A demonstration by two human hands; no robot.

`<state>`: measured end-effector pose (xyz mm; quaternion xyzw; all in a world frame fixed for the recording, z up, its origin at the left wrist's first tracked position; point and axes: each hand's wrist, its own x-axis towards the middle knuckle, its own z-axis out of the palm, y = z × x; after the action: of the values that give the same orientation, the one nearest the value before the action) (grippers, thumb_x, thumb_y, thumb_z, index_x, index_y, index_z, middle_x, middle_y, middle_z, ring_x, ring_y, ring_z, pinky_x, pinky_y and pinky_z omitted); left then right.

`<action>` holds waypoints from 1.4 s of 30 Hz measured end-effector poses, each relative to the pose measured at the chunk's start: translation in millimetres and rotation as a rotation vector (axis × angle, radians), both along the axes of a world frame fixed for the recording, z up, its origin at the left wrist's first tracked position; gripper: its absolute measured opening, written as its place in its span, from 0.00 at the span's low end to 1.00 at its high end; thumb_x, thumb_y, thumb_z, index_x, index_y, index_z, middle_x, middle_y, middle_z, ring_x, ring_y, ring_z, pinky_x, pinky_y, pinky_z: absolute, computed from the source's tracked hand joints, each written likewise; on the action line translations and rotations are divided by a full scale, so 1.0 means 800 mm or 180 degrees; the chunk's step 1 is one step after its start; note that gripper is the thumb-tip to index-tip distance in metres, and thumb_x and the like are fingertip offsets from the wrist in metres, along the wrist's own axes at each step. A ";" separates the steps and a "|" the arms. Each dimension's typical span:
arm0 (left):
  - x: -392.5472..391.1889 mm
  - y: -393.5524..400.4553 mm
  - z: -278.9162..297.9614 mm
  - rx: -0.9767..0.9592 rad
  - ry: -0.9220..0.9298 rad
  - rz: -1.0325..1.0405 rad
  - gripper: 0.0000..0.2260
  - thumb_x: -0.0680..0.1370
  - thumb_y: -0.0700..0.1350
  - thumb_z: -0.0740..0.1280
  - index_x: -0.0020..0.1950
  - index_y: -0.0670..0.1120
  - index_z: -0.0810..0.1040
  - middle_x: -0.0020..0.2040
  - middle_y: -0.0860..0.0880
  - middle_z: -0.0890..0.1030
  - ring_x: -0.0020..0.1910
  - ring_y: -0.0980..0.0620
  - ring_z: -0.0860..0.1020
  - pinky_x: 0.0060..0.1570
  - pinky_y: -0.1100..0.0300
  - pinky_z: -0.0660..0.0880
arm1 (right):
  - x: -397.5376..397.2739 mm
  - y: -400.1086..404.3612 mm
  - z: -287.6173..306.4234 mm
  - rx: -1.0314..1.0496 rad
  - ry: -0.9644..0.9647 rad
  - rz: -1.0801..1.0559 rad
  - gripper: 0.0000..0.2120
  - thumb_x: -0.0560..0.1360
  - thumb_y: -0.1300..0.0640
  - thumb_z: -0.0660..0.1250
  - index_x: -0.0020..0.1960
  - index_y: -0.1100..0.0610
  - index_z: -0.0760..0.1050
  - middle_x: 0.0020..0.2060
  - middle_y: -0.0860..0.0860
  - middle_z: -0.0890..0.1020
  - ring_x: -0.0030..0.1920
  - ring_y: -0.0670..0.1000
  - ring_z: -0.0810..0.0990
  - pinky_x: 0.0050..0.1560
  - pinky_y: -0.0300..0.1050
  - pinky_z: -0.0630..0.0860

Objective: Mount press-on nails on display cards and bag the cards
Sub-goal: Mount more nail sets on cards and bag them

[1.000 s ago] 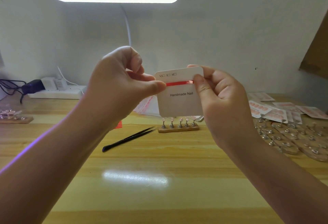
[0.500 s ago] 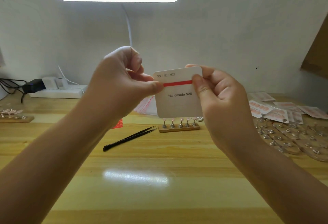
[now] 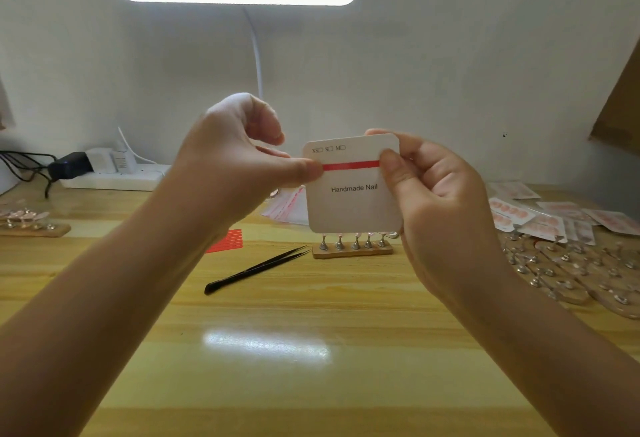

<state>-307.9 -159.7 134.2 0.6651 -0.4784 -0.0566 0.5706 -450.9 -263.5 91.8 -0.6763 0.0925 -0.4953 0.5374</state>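
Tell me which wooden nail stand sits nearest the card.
The short five-peg stand directly below the held card; the other stands lie at the table's far left and right.

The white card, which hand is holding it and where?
The right hand grips the card by its right edge, thumb on the front. The left hand pinches the red strip at the card's left edge.

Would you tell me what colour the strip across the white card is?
Red strip, clearest in the head view.
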 end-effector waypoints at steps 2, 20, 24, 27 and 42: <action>0.001 -0.004 -0.003 0.0002 0.0213 -0.0057 0.20 0.61 0.44 0.78 0.46 0.47 0.73 0.45 0.51 0.82 0.40 0.55 0.83 0.35 0.62 0.81 | 0.001 -0.004 -0.002 0.0107 0.0085 -0.0048 0.09 0.81 0.58 0.61 0.51 0.47 0.79 0.43 0.47 0.86 0.44 0.48 0.85 0.39 0.50 0.83; -0.013 -0.023 -0.037 -0.0428 0.1090 -0.0441 0.30 0.61 0.41 0.78 0.60 0.52 0.72 0.47 0.52 0.85 0.47 0.51 0.84 0.47 0.56 0.81 | -0.001 -0.007 -0.007 0.0125 0.0334 0.0044 0.08 0.70 0.58 0.74 0.48 0.52 0.79 0.39 0.49 0.86 0.40 0.48 0.85 0.35 0.42 0.81; -0.010 -0.025 -0.039 -0.0353 0.0977 -0.0428 0.28 0.65 0.36 0.77 0.60 0.53 0.71 0.46 0.53 0.85 0.44 0.50 0.84 0.44 0.56 0.82 | 0.001 -0.016 -0.008 0.0266 0.0439 -0.0001 0.09 0.72 0.62 0.73 0.49 0.51 0.79 0.40 0.50 0.86 0.41 0.50 0.85 0.36 0.45 0.81; -0.008 -0.025 -0.038 -0.0303 0.1022 -0.0487 0.29 0.68 0.33 0.75 0.63 0.52 0.69 0.47 0.49 0.84 0.45 0.50 0.84 0.42 0.58 0.82 | 0.002 -0.022 -0.007 0.0491 0.0545 0.0208 0.10 0.74 0.64 0.70 0.52 0.53 0.79 0.42 0.52 0.86 0.43 0.52 0.85 0.37 0.46 0.82; 0.008 -0.020 -0.018 -0.0235 0.1413 -0.0539 0.31 0.72 0.28 0.68 0.70 0.47 0.65 0.53 0.45 0.82 0.45 0.49 0.84 0.41 0.58 0.82 | -0.006 -0.027 0.002 0.0996 0.0836 0.0774 0.15 0.75 0.69 0.66 0.61 0.60 0.73 0.53 0.57 0.83 0.52 0.55 0.84 0.53 0.54 0.81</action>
<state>-301.3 -176.0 119.6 0.5725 -0.3971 -0.2315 0.6789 -456.0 -285.5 93.3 -0.6495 0.1551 -0.3143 0.6748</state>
